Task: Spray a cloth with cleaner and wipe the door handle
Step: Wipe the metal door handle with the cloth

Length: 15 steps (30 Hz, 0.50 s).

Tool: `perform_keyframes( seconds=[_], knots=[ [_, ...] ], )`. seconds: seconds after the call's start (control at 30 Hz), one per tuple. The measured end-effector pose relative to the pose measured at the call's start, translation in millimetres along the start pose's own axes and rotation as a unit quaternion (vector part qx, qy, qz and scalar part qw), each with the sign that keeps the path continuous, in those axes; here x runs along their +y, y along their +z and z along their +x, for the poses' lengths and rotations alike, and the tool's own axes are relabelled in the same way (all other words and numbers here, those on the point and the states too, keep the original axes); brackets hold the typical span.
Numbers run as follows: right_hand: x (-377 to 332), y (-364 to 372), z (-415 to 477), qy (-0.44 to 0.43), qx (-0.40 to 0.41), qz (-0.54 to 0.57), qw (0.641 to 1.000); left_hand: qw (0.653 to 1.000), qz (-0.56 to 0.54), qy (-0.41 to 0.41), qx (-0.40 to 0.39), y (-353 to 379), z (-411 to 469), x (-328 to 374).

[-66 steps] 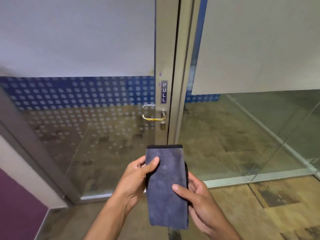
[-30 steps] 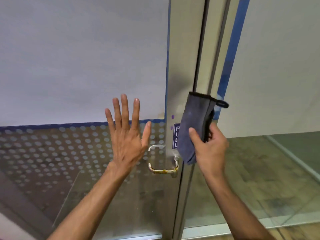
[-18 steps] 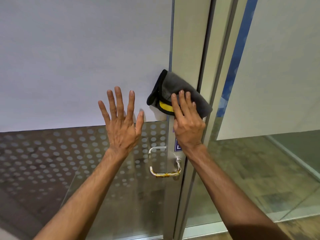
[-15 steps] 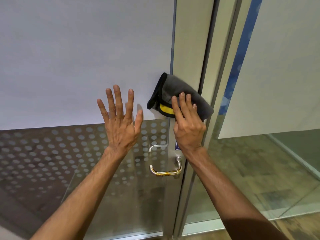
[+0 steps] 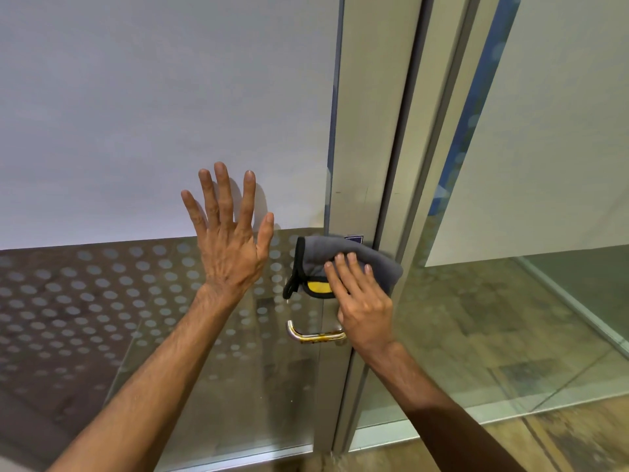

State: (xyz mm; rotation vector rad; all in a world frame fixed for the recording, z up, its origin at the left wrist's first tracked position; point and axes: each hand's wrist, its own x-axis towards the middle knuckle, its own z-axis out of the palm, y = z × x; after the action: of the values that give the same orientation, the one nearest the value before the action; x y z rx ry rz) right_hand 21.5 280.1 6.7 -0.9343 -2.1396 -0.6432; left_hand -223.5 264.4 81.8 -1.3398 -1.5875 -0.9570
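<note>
A folded grey cloth (image 5: 343, 257) with black trim and a yellow patch lies pressed flat against the metal door stile (image 5: 366, 148). My right hand (image 5: 360, 298) holds it there, fingers spread over it. The cloth sits just above the brass door handle (image 5: 306, 335), whose right end is hidden behind my right hand. My left hand (image 5: 231, 243) is flat on the glass door (image 5: 153, 114) to the left, fingers spread, holding nothing. No spray bottle is in view.
The door has a frosted upper panel and a dotted band (image 5: 85, 301) below it. A second frame post (image 5: 446, 148) and a fixed glass panel (image 5: 544, 301) stand to the right. Brown patterned floor (image 5: 561, 444) shows at the bottom right.
My right hand has slid the cloth down the door stile from well above the handle to just over it. My left hand has stayed flat on the glass.
</note>
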Motion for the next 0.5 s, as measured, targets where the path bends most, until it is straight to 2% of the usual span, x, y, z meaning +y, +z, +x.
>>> perform_keyframes(
  seconds=[0.13,0.2,0.23,0.27,0.33,0.37,0.4,0.43,0.5],
  knots=[
    [-0.9,-7.9,-4.2,0.0,-0.05,0.049,0.998,1.0,0.003,0.005,0.008,3.4,-3.2,-2.4],
    [-2.1,-18.6,-2.8,0.033,-0.016,0.118,0.992,1.0,0.004,0.009,0.005,4.0,-4.0,-3.7],
    [-4.3,-25.7,-3.0,0.082,0.01,0.189,0.979,1.0,0.002,0.01,0.004,4.4,-4.0,-4.1],
    [-6.6,-34.7,-3.1,0.155,0.028,0.275,0.948,1.0,0.001,0.012,0.004,4.8,-4.1,-4.6],
    [-10.1,-55.7,-1.4,0.311,0.038,0.441,0.841,1.0,-0.001,0.017,0.01,6.0,-4.1,-5.0],
    [-9.9,-66.1,0.2,0.367,0.051,0.497,0.785,1.0,-0.001,0.018,0.011,6.3,-4.1,-5.0],
    [-7.7,-75.6,3.2,0.4,0.082,0.525,0.746,1.0,-0.001,0.019,0.011,6.3,-3.7,-4.9],
    [-4.0,-84.6,7.8,0.42,0.116,0.539,0.721,1.0,-0.001,0.018,0.01,6.1,-3.2,-4.7],
    [3.3,-100.7,20.9,0.432,0.182,0.538,0.7,1.0,-0.001,0.015,0.007,6.1,-2.0,-5.2]
  ],
)
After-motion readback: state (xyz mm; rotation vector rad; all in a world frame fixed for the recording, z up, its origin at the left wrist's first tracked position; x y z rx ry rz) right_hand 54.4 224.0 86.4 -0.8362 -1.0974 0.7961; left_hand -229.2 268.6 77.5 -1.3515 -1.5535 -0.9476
